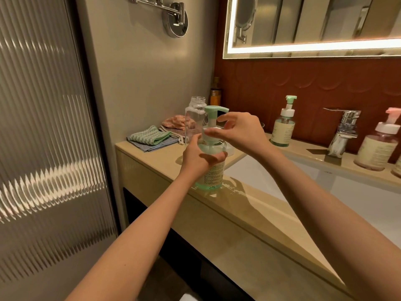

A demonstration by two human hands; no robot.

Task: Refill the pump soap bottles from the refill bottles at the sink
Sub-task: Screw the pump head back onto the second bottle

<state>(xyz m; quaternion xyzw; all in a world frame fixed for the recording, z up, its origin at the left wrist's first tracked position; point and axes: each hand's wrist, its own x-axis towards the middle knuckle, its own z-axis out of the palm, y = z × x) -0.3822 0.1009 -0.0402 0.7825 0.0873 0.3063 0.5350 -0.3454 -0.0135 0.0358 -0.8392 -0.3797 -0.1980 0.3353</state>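
Note:
A clear green pump soap bottle (211,174) stands upright on the front edge of the beige counter (249,205). My left hand (197,158) is wrapped around its shoulder. My right hand (240,130) pinches the white collar under the green pump head (213,110). Behind it stands an uncapped clear refill bottle (194,115), nearly empty. A second green pump bottle (283,124) stands on the back ledge beside the tap, and a pink pump bottle (378,144) is at the far right.
Folded cloths (152,137) lie at the counter's left end. A chrome tap (342,133) rises behind the white sink basin (293,177). Wet patches glisten beside the held bottle. A ribbed glass door (43,137) is on the left, with a lit mirror above.

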